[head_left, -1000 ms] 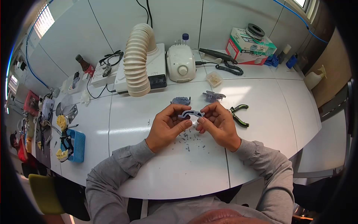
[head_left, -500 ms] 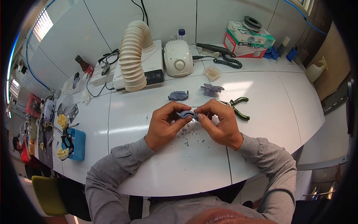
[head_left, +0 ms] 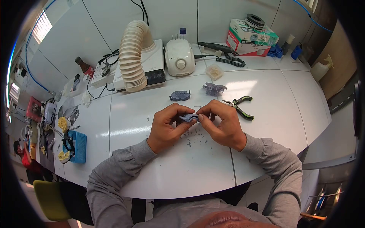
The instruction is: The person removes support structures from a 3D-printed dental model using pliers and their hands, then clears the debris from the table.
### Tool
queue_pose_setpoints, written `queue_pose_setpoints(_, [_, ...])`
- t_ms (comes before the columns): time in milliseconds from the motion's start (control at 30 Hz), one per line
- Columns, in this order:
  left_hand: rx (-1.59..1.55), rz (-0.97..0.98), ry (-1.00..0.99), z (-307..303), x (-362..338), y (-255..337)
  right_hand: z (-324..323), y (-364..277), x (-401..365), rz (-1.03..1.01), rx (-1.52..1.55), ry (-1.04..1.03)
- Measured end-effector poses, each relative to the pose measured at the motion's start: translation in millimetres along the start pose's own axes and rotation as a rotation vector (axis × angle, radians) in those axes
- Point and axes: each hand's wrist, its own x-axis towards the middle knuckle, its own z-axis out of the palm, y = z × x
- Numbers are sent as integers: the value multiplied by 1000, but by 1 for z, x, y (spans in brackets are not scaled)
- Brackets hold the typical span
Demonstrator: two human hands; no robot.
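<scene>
A small grey-blue moulded piece (head_left: 188, 117) is held between my two hands above the table. My left hand (head_left: 166, 123) pinches its left end with thumb and index finger. The right end is gripped by the thumb and index finger of my right hand (head_left: 221, 124). Just beyond them lie a grey-blue dental model (head_left: 180, 95) and a darker grey piece with thin struts (head_left: 214, 89). Green-and-black pliers (head_left: 240, 108) rest open to the right of my right hand. Small grey crumbs (head_left: 190, 141) are scattered on the white table beneath my hands.
Along the back stand a ribbed hose (head_left: 131, 57) on a white unit, a control box (head_left: 180, 57), a handpiece (head_left: 217, 48) and stacked boxes (head_left: 251, 38). A blue basket (head_left: 80, 147) is at the left. Farther left, a person in red (head_left: 26, 156) is partly visible.
The piece between my fingers has tilted slightly, showing more of its smooth left side. Both hands keep their hold, and the view has shifted slightly.
</scene>
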Motion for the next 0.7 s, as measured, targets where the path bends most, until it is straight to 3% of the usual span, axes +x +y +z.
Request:
queue_pose_setpoints(300, [50,30,22,2,-3,2,3,0,-1,-123,-98,32])
queue_pose_setpoints(700, [196,67,33,2,-3,4,1,3,-3,-121,-171,36])
